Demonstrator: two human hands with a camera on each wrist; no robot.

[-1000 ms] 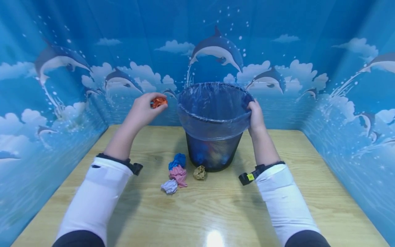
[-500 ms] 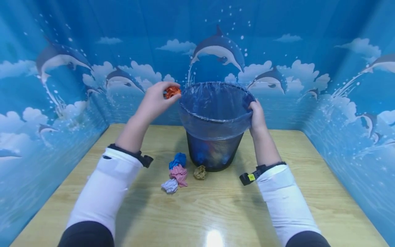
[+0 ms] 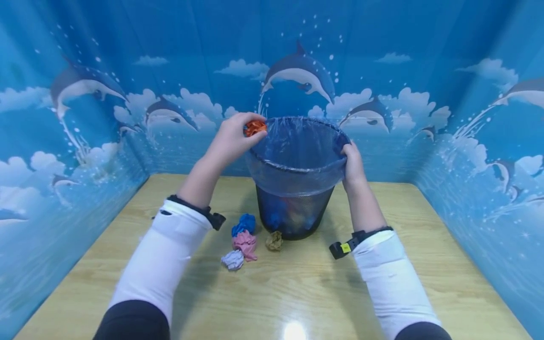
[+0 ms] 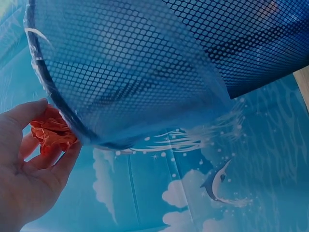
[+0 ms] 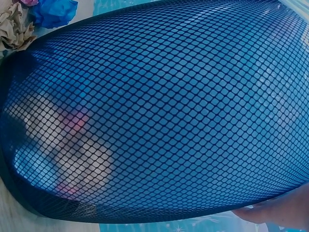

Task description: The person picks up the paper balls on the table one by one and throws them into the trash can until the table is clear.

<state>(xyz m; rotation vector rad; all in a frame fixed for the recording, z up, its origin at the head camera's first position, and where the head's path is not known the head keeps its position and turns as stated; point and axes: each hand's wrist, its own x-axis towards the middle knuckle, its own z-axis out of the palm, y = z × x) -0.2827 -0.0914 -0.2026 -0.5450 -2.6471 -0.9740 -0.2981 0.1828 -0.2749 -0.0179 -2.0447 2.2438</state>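
Observation:
Between thumb and fingers, my left hand (image 3: 235,137) pinches a crumpled orange paper ball (image 3: 256,128) at the left rim of a black mesh wastebasket (image 3: 293,212). A clear bluish bin liner (image 3: 297,182) is folded over the basket's rim. On the opposite side, my right hand (image 3: 353,165) grips the rim and liner, thumb over the edge. In the left wrist view, the orange paper ball (image 4: 52,131) sits just outside the rim or against it; I cannot tell which. Through the mesh in the right wrist view, crumpled papers (image 5: 84,159) show at the basket's bottom.
Left of the basket's base lie a blue paper ball (image 3: 244,225), a pink one (image 3: 245,244) and a white one (image 3: 233,259), close together. A brown paper ball (image 3: 274,241) lies at the basket's foot. A dolphin-printed curtain (image 3: 191,56) surrounds the wooden table (image 3: 263,302).
My left hand has moved right and slightly up with the orange paper ball, from beside the basket to its left rim. The right hand keeps its grip on the rim.

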